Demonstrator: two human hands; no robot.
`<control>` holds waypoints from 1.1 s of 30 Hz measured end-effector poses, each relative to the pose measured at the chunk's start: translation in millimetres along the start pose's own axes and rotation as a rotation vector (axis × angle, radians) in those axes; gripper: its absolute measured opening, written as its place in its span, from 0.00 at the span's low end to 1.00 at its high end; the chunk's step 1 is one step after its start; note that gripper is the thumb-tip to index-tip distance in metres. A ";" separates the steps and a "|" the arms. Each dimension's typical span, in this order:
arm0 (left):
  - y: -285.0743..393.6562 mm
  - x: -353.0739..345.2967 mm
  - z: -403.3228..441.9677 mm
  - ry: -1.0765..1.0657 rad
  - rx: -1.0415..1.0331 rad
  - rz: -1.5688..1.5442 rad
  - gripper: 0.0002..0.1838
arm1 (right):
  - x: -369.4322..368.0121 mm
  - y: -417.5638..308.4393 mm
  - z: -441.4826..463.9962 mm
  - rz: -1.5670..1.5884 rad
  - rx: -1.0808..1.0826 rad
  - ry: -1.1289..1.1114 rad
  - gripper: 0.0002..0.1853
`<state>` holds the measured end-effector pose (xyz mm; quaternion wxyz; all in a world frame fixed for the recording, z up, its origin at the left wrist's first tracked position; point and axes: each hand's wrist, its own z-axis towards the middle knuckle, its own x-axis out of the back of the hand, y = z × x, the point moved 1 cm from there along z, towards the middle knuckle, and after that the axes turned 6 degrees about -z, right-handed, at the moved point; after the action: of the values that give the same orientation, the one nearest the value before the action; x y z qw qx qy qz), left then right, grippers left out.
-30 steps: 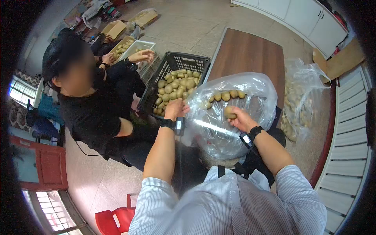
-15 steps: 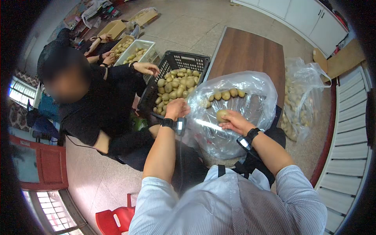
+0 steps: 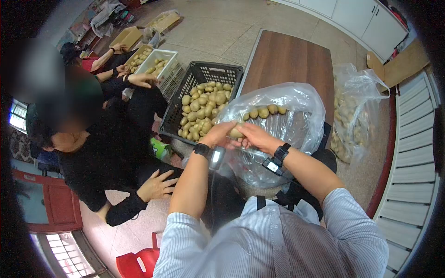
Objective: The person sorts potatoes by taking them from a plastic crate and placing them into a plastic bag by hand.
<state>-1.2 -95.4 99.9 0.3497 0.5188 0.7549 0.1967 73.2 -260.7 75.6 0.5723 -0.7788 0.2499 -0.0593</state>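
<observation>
My two hands meet over the near left part of a clear plastic bag (image 3: pixel 308 99) laid on a brown tabletop. Between them is a potato (image 3: pixel 236 132). My right hand (image 3: pixel 258 138) grips it from the right, and my left hand (image 3: pixel 221 135) closes round its left side. Just beyond, a short row of potatoes (image 3: pixel 263 112) lies inside the bag. Left of my hands stands a black crate (image 3: pixel 178 99) heaped with loose potatoes (image 3: pixel 201 106).
A person in black (image 3: pixel 106 148) sits at my left, one hand (image 3: pixel 156 186) low near my left forearm. Other people work by pale crates (image 3: pixel 172 59) of potatoes farther back. A filled plastic bag (image 3: pixel 352 111) stands right of the table (image 3: pixel 292 60). A red chair (image 3: pixel 134 263) is behind me.
My right hand has carried the potato left and up to my left hand, which now touches it too. The person beside me has leaned back and lowered one hand.
</observation>
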 end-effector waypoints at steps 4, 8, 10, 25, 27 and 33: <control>-1.4 10.4 4.4 -0.060 -0.103 -0.008 0.21 | 2.6 -1.3 5.8 -0.133 0.072 0.031 0.20; -6.2 30.2 14.4 0.028 -0.164 -0.115 0.20 | 12.3 8.0 7.0 -0.173 0.067 0.150 0.16; -5.6 36.7 14.2 0.052 -0.191 -0.196 0.20 | 22.2 17.7 9.1 -0.216 0.049 0.200 0.16; -21.5 100.3 30.5 0.482 -0.433 -0.775 0.18 | 115.5 37.6 -9.3 -0.981 0.260 0.748 0.17; -23.9 103.5 33.3 0.521 -0.492 -0.747 0.22 | 120.1 28.3 -11.0 -1.032 0.361 0.812 0.17; -41.1 139.2 63.3 0.414 -0.382 -0.795 0.14 | 147.9 30.4 5.0 -1.328 -0.062 0.708 0.20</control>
<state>-11.7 12.8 -15.2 0.3292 0.0670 0.8986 0.2821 193.6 -330.7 17.3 0.2793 -0.7160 -0.1018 -0.6316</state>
